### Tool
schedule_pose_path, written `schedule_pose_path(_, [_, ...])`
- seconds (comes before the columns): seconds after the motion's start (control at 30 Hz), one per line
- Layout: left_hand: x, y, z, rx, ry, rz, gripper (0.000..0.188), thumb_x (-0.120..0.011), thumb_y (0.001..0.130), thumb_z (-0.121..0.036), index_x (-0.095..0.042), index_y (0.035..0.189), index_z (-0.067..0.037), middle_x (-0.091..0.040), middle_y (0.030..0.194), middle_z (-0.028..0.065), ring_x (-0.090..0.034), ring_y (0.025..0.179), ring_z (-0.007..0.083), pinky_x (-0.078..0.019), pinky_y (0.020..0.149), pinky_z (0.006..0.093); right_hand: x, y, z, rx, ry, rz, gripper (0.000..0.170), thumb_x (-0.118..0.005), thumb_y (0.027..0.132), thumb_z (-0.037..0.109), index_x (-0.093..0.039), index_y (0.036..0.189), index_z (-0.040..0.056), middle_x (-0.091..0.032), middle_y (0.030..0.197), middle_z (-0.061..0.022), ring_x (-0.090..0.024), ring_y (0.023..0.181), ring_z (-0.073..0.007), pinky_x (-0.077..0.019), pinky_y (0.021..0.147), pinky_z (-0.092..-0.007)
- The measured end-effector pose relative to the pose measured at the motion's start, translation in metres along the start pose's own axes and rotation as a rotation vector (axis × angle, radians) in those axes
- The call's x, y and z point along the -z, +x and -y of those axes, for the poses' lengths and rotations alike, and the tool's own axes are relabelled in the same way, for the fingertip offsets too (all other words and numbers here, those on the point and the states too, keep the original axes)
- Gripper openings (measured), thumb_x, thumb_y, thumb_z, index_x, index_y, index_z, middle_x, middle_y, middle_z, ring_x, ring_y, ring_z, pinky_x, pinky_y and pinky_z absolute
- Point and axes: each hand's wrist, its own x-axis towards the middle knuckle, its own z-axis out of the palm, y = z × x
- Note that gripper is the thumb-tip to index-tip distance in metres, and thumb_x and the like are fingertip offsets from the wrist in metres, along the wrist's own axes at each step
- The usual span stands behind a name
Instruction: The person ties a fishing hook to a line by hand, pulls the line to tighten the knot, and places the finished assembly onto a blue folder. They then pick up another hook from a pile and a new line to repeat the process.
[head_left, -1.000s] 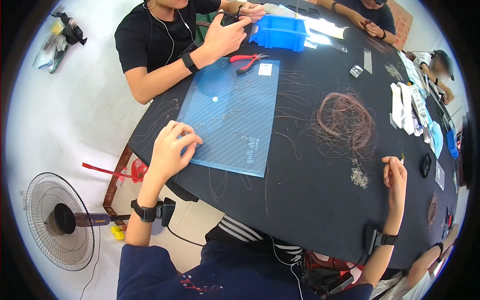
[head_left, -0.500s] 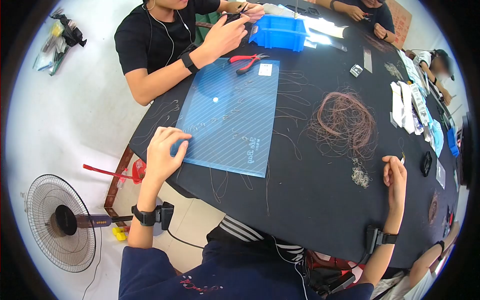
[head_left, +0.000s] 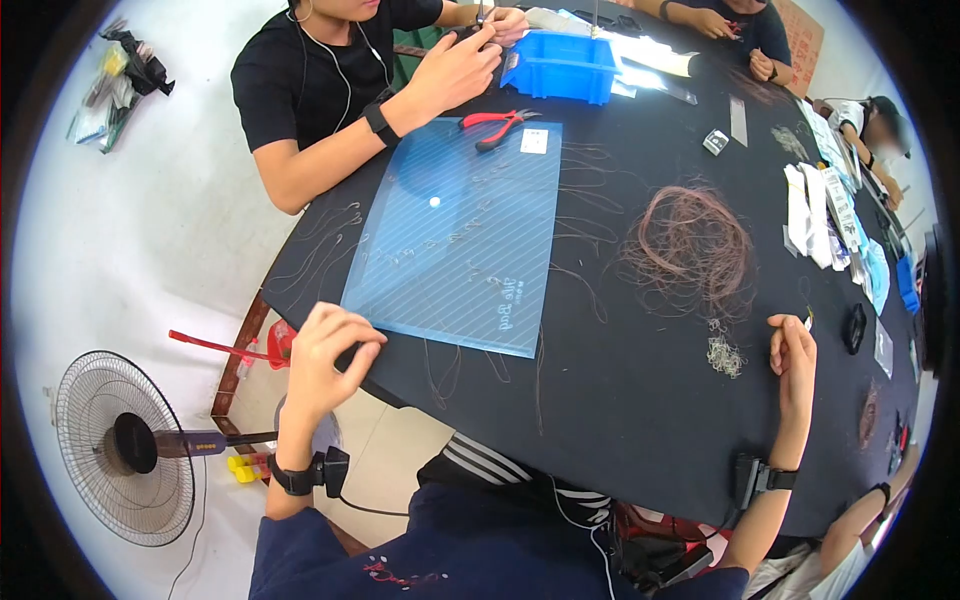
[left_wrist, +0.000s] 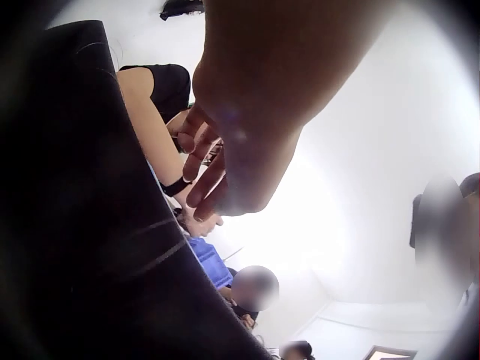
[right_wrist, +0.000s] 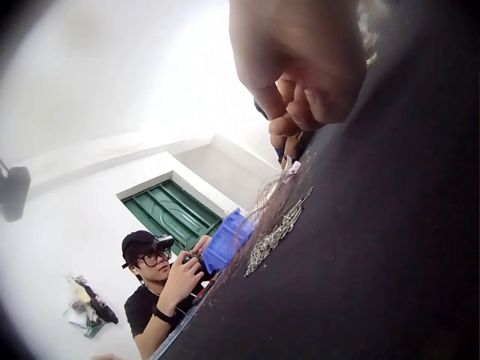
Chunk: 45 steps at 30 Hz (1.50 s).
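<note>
My left hand (head_left: 330,355) hovers by the table's near left corner, just off the bottom left corner of a blue file bag (head_left: 420,290). Its fingers bend loosely, and no object shows in them; in the left wrist view the hand (left_wrist: 240,165) hangs beside the dark table edge. Small hooks on thin dark lines lie across the bag in a slanting row, their lines trailing over its edges. On the right, my right hand (head_left: 793,360) rests on the black table with relaxed, curled fingers, right of a heap of small metal hooks (head_left: 725,355).
A tangled bundle of reddish-brown line (head_left: 690,240) lies mid-table. Red-handled pliers (head_left: 495,125) cross the bag's far edge. Behind stands a blue bin (head_left: 560,70), beside a person in black working with their hands. A fan (head_left: 130,445) stands left of the table.
My left hand has drawn back from the bag's left edge toward my body, uncovering the bag's lower left corner. My right hand has stayed in place.
</note>
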Motion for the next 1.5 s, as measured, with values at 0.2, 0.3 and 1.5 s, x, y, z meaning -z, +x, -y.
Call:
schedule_pose_path(0.2, [0.0, -0.005, 0.012, 0.022, 0.149, -0.032, 0.006, -0.071, 0.072, -0.007, -0.066, 0.076, -0.005, -0.063, 0.079, 0.0043, -0.058, 0.081, 0.0232, -0.0472, 0.071, 0.034, -0.001, 0.001, -0.001, 0.009, 0.005, 0.018, 0.028, -0.046, 0.101, 0.025, -0.064, 0.098, 0.0042, -0.046, 0.062, 0.0066, -0.034, 0.049, 0.0004, -0.0247, 0.042, -0.0163])
schedule_pose_path(0.3, [0.002, -0.003, 0.017, 0.002, 0.254, -0.063, 0.005, -0.069, 0.073, -0.006, -0.065, 0.077, -0.004, -0.062, 0.079, 0.0043, -0.057, 0.079, 0.0232, -0.0467, 0.07, 0.0345, 0.001, 0.0, -0.001, 0.013, 0.008, 0.013, 0.027, -0.046, 0.101, 0.025, -0.063, 0.098, 0.004, -0.047, 0.062, 0.0064, -0.034, 0.049, 0.0003, -0.0247, 0.042, -0.0164])
schedule_pose_path(1.5, [-0.003, 0.019, 0.005, 0.066, 0.064, -0.005, 0.008, -0.068, 0.078, -0.008, -0.066, 0.086, -0.005, -0.063, 0.087, 0.0071, -0.058, 0.088, 0.0247, -0.0474, 0.076, 0.0354, 0.011, 0.001, -0.006, -0.001, 0.003, -0.021, 0.026, -0.047, 0.1, 0.024, -0.063, 0.098, 0.0039, -0.046, 0.062, 0.0064, -0.035, 0.048, -0.0001, -0.0248, 0.041, -0.0164])
